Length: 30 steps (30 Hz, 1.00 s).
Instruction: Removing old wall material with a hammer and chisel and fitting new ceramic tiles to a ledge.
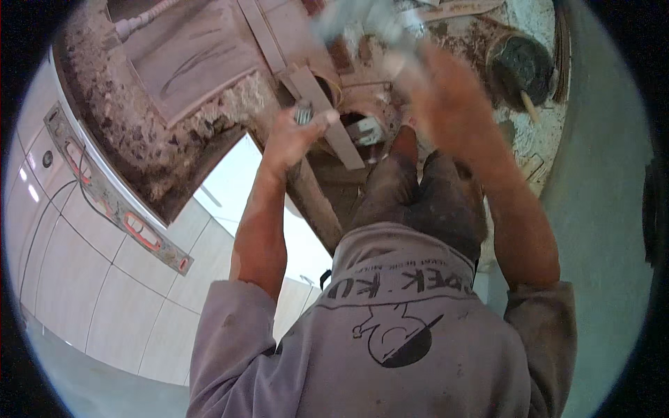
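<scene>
My left hand (293,139) is closed around a short, ridged grey metal piece (303,112) whose end shows above the fingers. Its thumb lies over a flat, light-brown strip (341,143) that slants down between my hands. Higher and to the right, my right hand (449,104) is wrapped round a grey tool (362,24), too smeared by motion to name for sure. A small white-grey object (367,131) sits in a round opening beyond my knees, between the hands.
A spirit level (115,184) lies against large pale tiles (90,272) at left. Broken, rough masonry (104,104) borders a dusty slab (195,63). A ribbed pipe (146,17) is at the far left. At the far right stands a dark-filled bucket (523,66) with a wooden stick (529,106).
</scene>
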### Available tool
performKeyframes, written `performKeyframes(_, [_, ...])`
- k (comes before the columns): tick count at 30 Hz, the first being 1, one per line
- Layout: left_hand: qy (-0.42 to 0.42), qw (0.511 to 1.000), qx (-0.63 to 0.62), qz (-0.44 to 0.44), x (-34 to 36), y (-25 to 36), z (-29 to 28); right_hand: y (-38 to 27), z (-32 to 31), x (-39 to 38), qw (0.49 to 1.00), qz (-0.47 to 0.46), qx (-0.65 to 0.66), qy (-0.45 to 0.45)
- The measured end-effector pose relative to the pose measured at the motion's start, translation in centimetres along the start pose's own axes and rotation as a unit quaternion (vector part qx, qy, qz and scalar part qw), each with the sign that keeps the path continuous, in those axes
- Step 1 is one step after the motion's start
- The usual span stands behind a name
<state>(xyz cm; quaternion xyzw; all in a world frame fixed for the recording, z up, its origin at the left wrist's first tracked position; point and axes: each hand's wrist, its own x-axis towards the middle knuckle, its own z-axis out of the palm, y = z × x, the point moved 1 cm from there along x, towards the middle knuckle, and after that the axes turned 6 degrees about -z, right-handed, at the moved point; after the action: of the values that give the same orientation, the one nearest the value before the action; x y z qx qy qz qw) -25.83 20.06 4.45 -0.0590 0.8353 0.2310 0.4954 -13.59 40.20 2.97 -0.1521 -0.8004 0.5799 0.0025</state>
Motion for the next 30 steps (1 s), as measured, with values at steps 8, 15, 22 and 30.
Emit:
performKeyframes(8, [-0.038,0.999,-0.006,0.0,-0.7,-0.7,0.8,-0.8,0.8,-1.9,0.989,0.074,0.076,-0.1])
performKeyframes(15, [-0.058,0.998,0.001,0.032,-0.6,-1.3,1.5,0.2,1.4,-3.5,0.999,0.019,0.02,-0.041])
performKeyframes(22, [-0.026,0.998,0.044,0.029,-0.3,-1.2,0.9,-0.3,0.3,-2.1,0.976,-0.089,-0.192,0.057])
performKeyframes(30, [0.033,0.998,-0.034,-0.041,-2.8,-0.9,1.6,-0.9,-2.5,-4.7,0.98,0.179,0.061,-0.062])
